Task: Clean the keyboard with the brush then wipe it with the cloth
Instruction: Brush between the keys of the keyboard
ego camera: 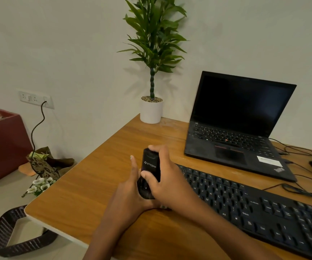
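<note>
Both hands meet over the wooden surface [87, 186], holding a black, oblong plastic cleaning tool [150, 167] upright between them. The right hand [167, 182] wraps its fingers [156, 147] over the tool's top and upper body, thumb pressed on the front. The left hand [132, 190] cradles the lower end, its fingers largely straight alongside. This two-handed hold suggests the person is opening the case to free the brush, which is not yet visible. The black full-size keyboard [263, 209] lies just right of the fingers, close for brushing. No cloth is visible. A black open laptop [239, 128] sits beyond.
</note>
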Available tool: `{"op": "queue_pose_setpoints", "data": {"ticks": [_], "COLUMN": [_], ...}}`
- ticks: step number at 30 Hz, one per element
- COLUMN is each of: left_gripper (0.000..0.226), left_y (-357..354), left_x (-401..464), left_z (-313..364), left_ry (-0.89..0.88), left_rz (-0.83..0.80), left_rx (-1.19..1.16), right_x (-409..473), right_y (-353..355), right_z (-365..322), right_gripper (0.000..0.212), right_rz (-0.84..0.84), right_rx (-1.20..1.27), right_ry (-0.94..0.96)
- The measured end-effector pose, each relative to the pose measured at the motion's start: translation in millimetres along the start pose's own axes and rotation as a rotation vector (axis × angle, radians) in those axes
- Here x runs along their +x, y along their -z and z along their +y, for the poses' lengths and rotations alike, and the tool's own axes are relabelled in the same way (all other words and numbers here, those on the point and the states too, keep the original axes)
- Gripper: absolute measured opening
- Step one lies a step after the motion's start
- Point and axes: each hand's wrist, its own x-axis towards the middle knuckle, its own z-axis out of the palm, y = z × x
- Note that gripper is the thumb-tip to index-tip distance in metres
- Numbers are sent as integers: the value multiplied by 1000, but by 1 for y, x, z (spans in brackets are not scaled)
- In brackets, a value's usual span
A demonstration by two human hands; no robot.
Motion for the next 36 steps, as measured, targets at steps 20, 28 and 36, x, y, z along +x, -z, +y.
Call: {"op": "queue_pose_setpoints", "data": {"ticks": [20,28,36], "left_gripper": [126,136,124], "left_y": [2,5,3], "left_x": [2,-3,-2], "left_z": [-3,8,13], "left_ry": [19,86,41], "left_rz": [-25,-58,-119], "left_rx": [16,91,297], "right_x": [-8,-30,-92], "right_y": [11,72,134], "right_z": [-6,16,57], "right_gripper": [51,46,49], "right_rz": [-101,111,418], "right_rx": [-93,147,200], "right_ry": [46,-204,-344]}}
